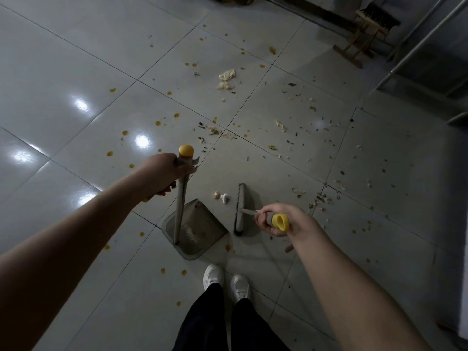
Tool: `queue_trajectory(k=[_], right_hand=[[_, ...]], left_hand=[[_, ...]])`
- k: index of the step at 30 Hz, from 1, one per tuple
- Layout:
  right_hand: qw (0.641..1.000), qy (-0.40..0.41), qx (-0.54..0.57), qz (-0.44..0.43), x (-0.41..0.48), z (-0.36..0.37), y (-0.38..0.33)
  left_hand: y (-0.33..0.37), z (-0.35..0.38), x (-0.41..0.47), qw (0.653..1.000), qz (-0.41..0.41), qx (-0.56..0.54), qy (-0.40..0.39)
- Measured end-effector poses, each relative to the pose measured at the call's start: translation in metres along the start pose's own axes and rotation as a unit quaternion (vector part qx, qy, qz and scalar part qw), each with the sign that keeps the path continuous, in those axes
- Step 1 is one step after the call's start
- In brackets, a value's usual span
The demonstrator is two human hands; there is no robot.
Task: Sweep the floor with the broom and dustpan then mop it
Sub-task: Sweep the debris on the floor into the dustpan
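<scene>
1. Two bare forearms reach in from the near edge. Between them stand two dark trouser legs point(202, 320) and two white shoes point(214, 276) on the grey tiled floor point(76, 72).
2. The left hand point(162, 173) is clenched round the one dustpan handle point(181, 198), just below its yellow cap point(186, 150).
3. The single grey dustpan point(205, 224) sits on the floor just beyond the shoes, with its handle rising towards the camera.
4. Two pale scraps point(220, 196) lie between the dustpan and the broom head.
5. The one broom point(240, 211) rests its dark-bristled head on the floor just right of the dustpan.
6. The right hand point(297, 220) grasps the broom's handle at its yellow-capped end, fingers curled round it.
7. Many orange spots point(176, 115) dot the tiles on the left and in the middle. Fine litter point(321, 198) is scattered to the right, and a crumpled pale tissue point(227, 74) lies farther off.
8. At the far right stands a wooden brush point(364, 29) with dark bristles.
</scene>
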State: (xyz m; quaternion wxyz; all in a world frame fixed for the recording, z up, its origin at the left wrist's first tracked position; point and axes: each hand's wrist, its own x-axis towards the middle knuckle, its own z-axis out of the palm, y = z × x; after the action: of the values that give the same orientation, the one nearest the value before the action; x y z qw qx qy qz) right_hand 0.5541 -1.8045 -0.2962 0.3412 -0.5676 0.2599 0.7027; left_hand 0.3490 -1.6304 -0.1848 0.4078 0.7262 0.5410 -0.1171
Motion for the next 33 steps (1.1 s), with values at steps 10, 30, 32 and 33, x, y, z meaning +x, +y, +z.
queue_trajectory(k=[10,30,32,33], right_hand=[[0.961,0.124,-0.239,-0.069,0.001,-0.002,0.028],[0.934,0.16,-0.319,-0.027,0.033,-0.01,0.016],[0.932,0.169,-0.32,-0.027,0.032,-0.013,0.012],[0.934,0.167,-0.316,-0.021,0.031,-0.013,0.009]], left_hand=[[0.006,-0.006,-0.002,0.999,-0.012,0.033,0.022],[-0.015,-0.025,0.027,0.993,0.024,0.095,0.072],[-0.019,-0.029,0.028,0.994,0.02,0.085,0.067],[-0.02,-0.031,0.028,0.994,0.018,0.085,0.063]])
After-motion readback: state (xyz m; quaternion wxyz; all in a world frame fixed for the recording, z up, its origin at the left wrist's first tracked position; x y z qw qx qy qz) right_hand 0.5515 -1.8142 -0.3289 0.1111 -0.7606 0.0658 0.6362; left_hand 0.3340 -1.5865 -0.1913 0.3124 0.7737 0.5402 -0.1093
